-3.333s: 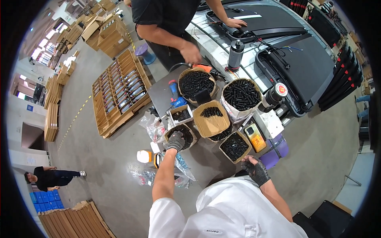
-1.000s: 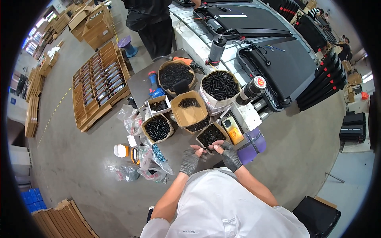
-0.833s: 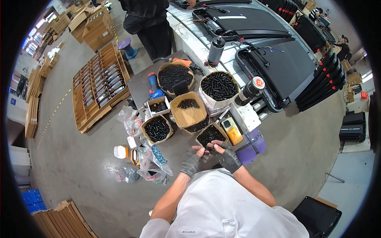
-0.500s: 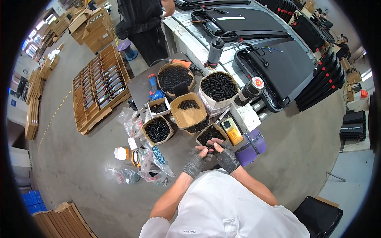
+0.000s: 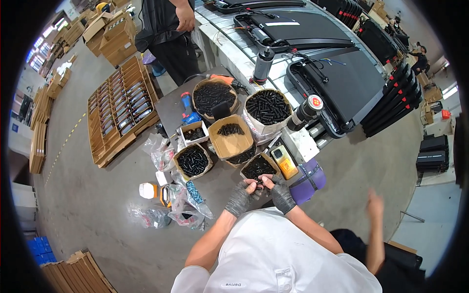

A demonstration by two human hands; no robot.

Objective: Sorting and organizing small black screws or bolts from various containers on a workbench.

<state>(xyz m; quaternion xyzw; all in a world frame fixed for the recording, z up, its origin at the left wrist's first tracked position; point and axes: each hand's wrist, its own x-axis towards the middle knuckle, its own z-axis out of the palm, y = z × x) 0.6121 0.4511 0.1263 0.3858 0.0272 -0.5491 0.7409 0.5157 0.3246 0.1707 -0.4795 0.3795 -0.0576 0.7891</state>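
Observation:
Both my hands wear dark grey gloves and meet just below a small cardboard box [image 5: 257, 167] full of small black parts. My left hand [image 5: 239, 198] and my right hand [image 5: 281, 194] pinch a small black part [image 5: 258, 184] between their fingertips. More boxes of black parts stand beyond: a square one [image 5: 193, 161], a small white one [image 5: 194, 133], a larger brown one [image 5: 230, 137] and two round bags [image 5: 213, 96] [image 5: 267, 107].
A yellow hand-held device [image 5: 283, 161] and a purple roll [image 5: 309, 178] lie right of the box. Plastic bags [image 5: 181, 205] litter the floor at left. A person in black [image 5: 168, 34] stands beyond. Another person's hand [image 5: 375, 205] reaches in at right. Black flat machines [image 5: 342, 73] lie on the line.
My hands have stayed together below the small box, working the black part. The person in black has stepped closer at the top. Another hand has come in at the right.

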